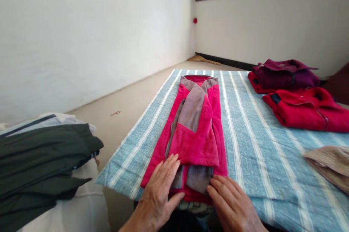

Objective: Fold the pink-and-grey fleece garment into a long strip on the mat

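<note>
A pink and grey fleece jacket [195, 130] lies lengthwise before me, folded into a narrow strip with its collar at the far end. One sleeve is laid over its middle. My left hand [160, 192] rests on the near left part of the jacket, fingers stretched out and thumb apart. On the near right corner lies my right hand [231, 201], flat with its fingers extended. Both hands touch the jacket's lower end without gripping it. The jacket's near hem sits at the edge of the blue striped cloth [245, 166].
Folded red [308, 110] and purple garments [286, 74] sit at the right back. A beige knitted item [332, 165] is at the right edge. Dark green clothing [46, 152] is heaped on white fabric at left. A white wall [95, 32] stands beyond the floor.
</note>
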